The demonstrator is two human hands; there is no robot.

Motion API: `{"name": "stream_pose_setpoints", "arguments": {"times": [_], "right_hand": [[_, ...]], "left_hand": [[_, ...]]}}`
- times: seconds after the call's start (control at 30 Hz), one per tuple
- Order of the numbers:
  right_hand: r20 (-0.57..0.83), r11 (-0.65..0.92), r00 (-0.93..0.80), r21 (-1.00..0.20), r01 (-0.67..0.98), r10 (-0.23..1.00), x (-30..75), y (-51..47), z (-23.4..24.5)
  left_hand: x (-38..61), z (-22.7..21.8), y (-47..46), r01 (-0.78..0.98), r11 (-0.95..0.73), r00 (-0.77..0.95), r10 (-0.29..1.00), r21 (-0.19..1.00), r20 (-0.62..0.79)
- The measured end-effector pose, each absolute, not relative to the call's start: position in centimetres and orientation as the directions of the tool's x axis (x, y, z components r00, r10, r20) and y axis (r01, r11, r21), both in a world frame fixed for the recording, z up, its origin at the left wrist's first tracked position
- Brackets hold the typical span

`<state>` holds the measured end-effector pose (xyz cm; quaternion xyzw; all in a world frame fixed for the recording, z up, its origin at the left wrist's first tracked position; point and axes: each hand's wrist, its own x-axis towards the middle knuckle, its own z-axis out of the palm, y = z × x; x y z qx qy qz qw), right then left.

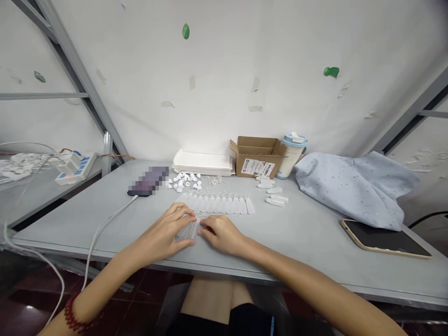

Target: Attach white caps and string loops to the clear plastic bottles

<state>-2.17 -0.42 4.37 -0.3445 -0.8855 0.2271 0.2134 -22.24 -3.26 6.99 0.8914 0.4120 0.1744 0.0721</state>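
Several clear plastic pieces (pixel 191 230) lie near the front edge of the table (pixel 297 233), long axes running from it toward the back. The left hand (pixel 170 233), nearer, arches over them, thumb and fingers spread; the right hand (pixel 223 234) curls just beside, whether pinching anything I can't tell. Beyond lies a row of white tags (pixel 217 206).

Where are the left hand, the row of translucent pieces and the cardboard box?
Left hand (pixel 169 231): head view, on the back of the hand.
Row of translucent pieces (pixel 217 206): head view, on the body of a piece mid-row.
Cardboard box (pixel 259 165): head view, on the front wall.
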Motion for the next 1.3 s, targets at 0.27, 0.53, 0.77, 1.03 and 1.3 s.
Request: {"name": "stream_pose_setpoints", "arguments": {"times": [0.27, 0.53, 0.77, 1.03, 1.3], "right_hand": [[0.224, 0.68, -0.684, -0.516, 0.521, 0.694, -2.1, -0.5, 4.1], [0.239, 0.701, -0.705, -0.52, 0.488, 0.668, -1.9, -0.3, 4.2], [0.302, 0.683, -0.685, -0.618, 0.388, 0.663, -0.9, 0.3, 5.7], [0.407, 0.596, -0.444, -0.639, 0.487, 0.798, 3.0, 4.0, 7.3], [0.424, 0.328, -0.192, -0.275, 0.904, 0.885, 9.8, 8.6, 7.2]], "left_hand": [[-22.4, 7.3, -3.4, 0.716, -0.642, 0.585, 0.767, 0.275, 0.264], [-22.6, 7.6, -3.3, 0.73, -0.623, 0.582, 0.783, 0.283, 0.223], [-21.3, 9.3, -2.3, 0.718, -0.604, 0.539, 0.797, 0.346, 0.272], [-19.4, 8.2, 7.3, 0.799, -0.525, 0.422, 0.837, 0.293, 0.349], [-19.2, 7.6, 14.1, 0.825, -0.501, 0.461, 0.864, 0.262, 0.202]]}}
